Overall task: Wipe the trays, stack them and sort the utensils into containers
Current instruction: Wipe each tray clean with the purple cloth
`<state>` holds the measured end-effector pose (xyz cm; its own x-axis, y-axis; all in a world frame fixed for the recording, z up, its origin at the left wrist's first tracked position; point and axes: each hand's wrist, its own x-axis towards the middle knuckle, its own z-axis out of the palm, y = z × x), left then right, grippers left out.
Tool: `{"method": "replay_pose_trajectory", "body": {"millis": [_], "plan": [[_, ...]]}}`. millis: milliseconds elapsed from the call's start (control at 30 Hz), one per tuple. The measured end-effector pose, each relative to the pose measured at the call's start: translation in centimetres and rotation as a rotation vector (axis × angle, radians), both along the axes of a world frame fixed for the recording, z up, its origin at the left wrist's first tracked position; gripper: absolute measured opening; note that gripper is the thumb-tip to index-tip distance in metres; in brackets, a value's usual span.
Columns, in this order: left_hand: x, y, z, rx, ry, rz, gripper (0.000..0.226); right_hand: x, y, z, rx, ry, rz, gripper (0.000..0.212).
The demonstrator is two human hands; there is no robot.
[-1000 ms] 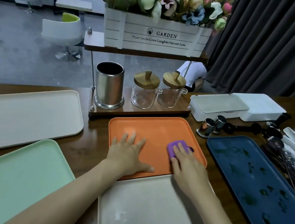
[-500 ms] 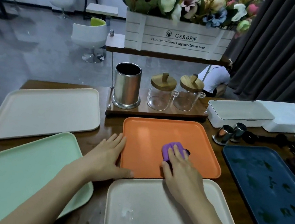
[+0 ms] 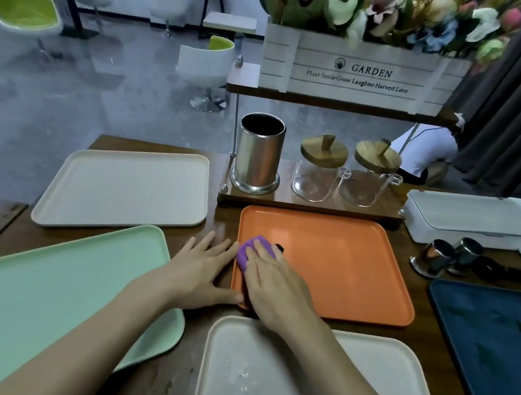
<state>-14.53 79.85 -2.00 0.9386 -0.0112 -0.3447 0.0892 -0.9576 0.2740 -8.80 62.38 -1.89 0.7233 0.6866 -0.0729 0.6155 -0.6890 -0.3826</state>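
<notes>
The right hand lies on a purple pad at the left edge of the orange tray. Its fingers are nearly straight over the pad and press it onto the tray. The thumb is hidden. The left hand rests flat on the desk just beside that tray, fingers apart and relaxed, thumb tip touching the tray's near-left corner.

Behind the orange tray, a wooden stand carries three containers in a row:
- A steel cylinder stands upright and open-topped. Its inside is too dark to tell what it holds.
- Two clear glass jars are each closed with a wooden lid.

To the right sit two white boxes with their lids on, contents hidden. Two small steel cups stand close together in front of them.

Four other trays lie around the orange one:
- A cream tray is at the far left.
- A green tray is at the near left.
- A pale tray flecked with white specks lies nearest.
- A dark blue tray with dark smears is on the right.
</notes>
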Motion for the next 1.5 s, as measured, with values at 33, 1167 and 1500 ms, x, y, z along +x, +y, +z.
{"method": "replay_pose_trajectory", "body": {"millis": [33,1167,1500], "plan": [[0.0,0.0,0.1,0.007,0.009,0.004,0.106,0.6,0.3,-0.2,0.008,0.01,-0.022,0.05],[0.7,0.4,0.0,0.024,0.006,-0.114,0.107,1.6,-0.8,-1.8,-0.021,-0.104,-0.084,0.05],[0.8,0.3,0.8,0.063,0.082,-0.109,0.11,-1.1,-7.5,-0.9,-0.021,-0.029,-0.211,0.051]]}}
